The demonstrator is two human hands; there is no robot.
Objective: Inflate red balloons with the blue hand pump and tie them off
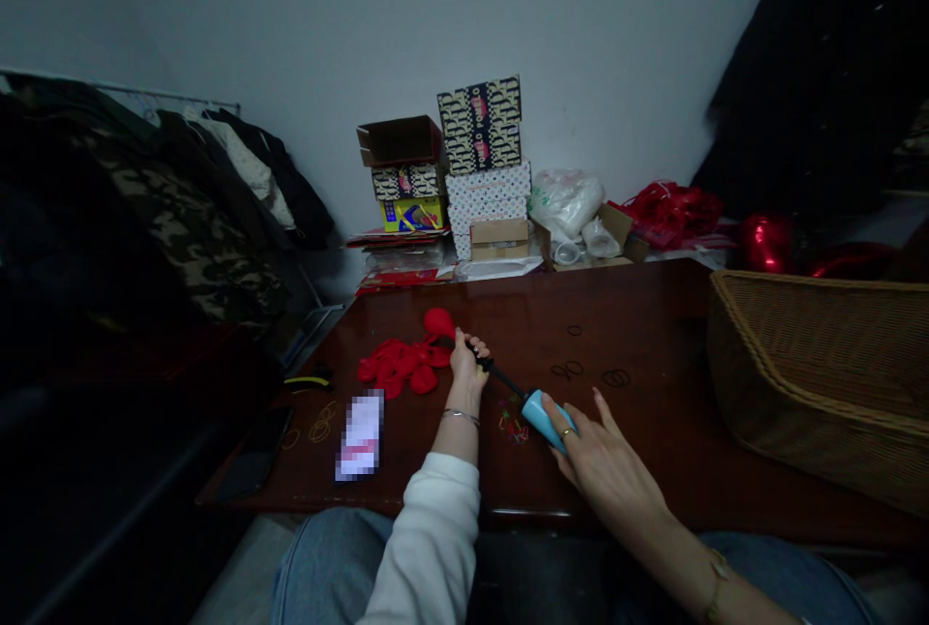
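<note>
My left hand is closed around the black nozzle end of a hand balloon pump, where the neck of a red balloon sits. That balloon is small and only slightly rounded. The pump has a light blue body, which my right hand grips from the near side, with a dark shaft showing between both hands. Left of my left hand lies a pile of flat red balloons. Small coloured rubber bands are scattered below the shaft.
A wicker basket stands at the table's right. Black bands lie beyond my right hand; tan bands, a pixelated white item and a dark phone lie left. Stacked boxes line the wall behind the table.
</note>
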